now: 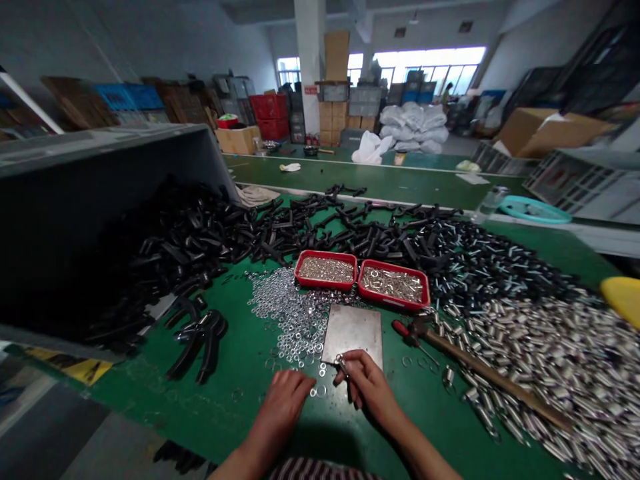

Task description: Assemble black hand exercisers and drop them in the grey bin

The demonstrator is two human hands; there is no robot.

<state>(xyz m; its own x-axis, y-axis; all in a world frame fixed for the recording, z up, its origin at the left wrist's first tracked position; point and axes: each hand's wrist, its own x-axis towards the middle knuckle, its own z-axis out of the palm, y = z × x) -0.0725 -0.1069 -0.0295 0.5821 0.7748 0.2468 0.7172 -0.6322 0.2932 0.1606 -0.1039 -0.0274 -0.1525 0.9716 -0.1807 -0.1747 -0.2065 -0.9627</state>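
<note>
My right hand (pixel 365 383) pinches a small steel bolt (pixel 342 366) above the lower edge of a square steel plate (pixel 353 335). My left hand (pixel 283 403) rests on the green bench beside a few loose washers (pixel 320 391), and its fingertips are hard to make out. A heap of steel washers (pixel 293 320) spreads left of the plate. Behind it stand two red trays (pixel 325 270) (pixel 393 285) of small steel parts. Black plastic handles (pixel 300 227) cover the bench beyond, and steel tubes (pixel 540 360) lie piled to the right. A wooden-handled hammer (pixel 493 373) lies right of my hands.
A large grey bin (pixel 100 153) of black parts overhangs the bench (pixel 240 393) at left. A yellow object (pixel 623 300) sits at the right edge. Beyond lie a second green bench (pixel 350 180), a teal basin (pixel 535 210), cardboard boxes and white sacks (pixel 413 127).
</note>
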